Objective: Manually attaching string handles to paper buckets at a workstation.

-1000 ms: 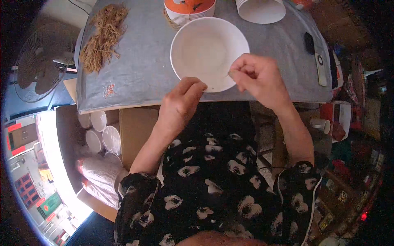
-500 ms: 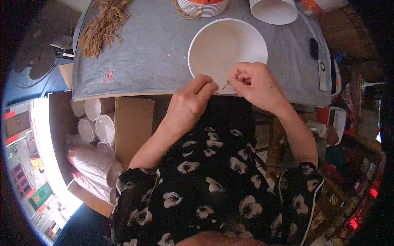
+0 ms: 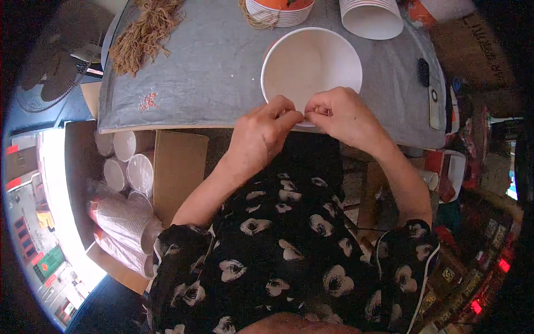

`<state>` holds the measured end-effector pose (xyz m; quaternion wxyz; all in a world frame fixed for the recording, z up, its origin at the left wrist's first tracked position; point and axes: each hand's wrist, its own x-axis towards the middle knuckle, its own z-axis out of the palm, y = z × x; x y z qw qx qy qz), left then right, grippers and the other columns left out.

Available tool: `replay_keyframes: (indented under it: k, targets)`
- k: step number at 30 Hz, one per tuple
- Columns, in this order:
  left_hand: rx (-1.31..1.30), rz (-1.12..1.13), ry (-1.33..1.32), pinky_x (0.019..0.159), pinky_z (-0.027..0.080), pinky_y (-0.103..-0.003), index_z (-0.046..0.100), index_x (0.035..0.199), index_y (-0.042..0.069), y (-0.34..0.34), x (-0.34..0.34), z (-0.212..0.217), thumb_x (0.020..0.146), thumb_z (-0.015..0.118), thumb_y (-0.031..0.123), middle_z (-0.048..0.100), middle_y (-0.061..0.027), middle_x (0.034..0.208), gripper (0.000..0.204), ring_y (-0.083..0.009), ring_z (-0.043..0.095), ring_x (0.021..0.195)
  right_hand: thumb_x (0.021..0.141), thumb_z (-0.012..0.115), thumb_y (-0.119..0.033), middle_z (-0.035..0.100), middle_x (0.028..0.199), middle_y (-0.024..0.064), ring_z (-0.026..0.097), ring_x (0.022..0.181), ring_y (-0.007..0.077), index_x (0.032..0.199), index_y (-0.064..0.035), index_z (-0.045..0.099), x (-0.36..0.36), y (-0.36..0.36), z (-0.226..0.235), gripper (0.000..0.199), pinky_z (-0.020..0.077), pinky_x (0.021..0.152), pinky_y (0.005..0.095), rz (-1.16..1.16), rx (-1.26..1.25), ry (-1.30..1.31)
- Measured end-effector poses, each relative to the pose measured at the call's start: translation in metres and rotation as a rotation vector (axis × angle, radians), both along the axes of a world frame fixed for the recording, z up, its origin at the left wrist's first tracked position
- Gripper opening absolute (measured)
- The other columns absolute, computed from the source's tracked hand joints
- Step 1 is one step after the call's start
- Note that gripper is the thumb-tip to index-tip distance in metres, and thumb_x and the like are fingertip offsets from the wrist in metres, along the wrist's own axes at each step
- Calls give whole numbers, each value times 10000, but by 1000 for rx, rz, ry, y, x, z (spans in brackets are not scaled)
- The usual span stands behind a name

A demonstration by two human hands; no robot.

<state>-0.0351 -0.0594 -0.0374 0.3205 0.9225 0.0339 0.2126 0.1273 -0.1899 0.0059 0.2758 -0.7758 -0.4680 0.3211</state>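
A large white paper bucket (image 3: 346, 61) lies tipped at the near table edge, its round mouth facing me. At the lower rim my left hand (image 3: 261, 129) pinches with thumb and index finger pressed together; what sits between them is too small to make out. Touching or almost touching its fingertips, my right hand (image 3: 346, 118) is also closed in a pinch, fingers curled. A short brown twine end showed at the right fingers a moment earlier; now the fingers hide it. Both hands cover part of the bucket's near rim.
A bundle of brown twine (image 3: 146, 39) lies at the far left of the grey-covered table (image 3: 206, 83). Behind stand an orange-and-white bucket (image 3: 286, 16) with twine and another white bucket (image 3: 374, 22). A carton (image 3: 181, 167) of stacked buckets (image 3: 123, 222) is below left; a fan (image 3: 53, 72) stands beyond.
My hands have come together, the right moving left and the left slightly right, until the fingertips meet. The twine end at the right fingers is no longer visible. The bucket shifted slightly right.
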Motion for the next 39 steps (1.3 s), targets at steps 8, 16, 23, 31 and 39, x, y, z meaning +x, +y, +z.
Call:
replay_keyframes:
  k: [8, 16, 23, 31, 39]
  targets:
    - [21, -4, 99, 614, 567, -434, 668, 1049, 166, 4, 10, 12, 835, 596, 32, 591, -64, 963, 262, -319, 677, 754, 815, 657, -158, 710, 862, 185, 702, 773, 303, 1014, -8, 703, 21, 15, 20, 253, 545, 718, 408, 222, -121, -90]
    - [2, 85, 101, 611, 569, -470, 653, 1056, 188, 14, 15, 8, 861, 589, 58, 589, -90, 994, 243, -360, 682, 749, 896, 643, -108, 686, 846, 29, 581, 696, 72, 1184, -19, 632, 19, -20, 29, 302, 467, 602, 228, -83, 190, 288]
    - [-36, 143, 54, 591, 559, -479, 653, 1040, 172, 12, 24, 10, 894, 587, 77, 591, -91, 982, 187, -356, 679, 730, 874, 696, -130, 692, 897, 21, 556, 674, 50, 1140, -5, 663, 0, -51, -21, 295, 418, 563, 185, -482, 188, 442]
    - [-45, 189, 31, 576, 551, -472, 655, 1039, 166, 9, 26, 11, 895, 601, 88, 597, -78, 973, 173, -352, 680, 728, 865, 722, -173, 653, 783, -18, 502, 605, 56, 1018, -18, 717, -30, -7, -67, 218, 368, 521, 218, -642, 410, 726]
    - [-40, 141, 64, 638, 560, -471, 654, 1049, 156, 21, 25, 11, 877, 604, 83, 619, -85, 973, 194, -359, 684, 777, 864, 692, -129, 598, 706, 2, 479, 570, 63, 868, 8, 677, -24, -32, -57, 137, 355, 510, 218, -491, 362, 721]
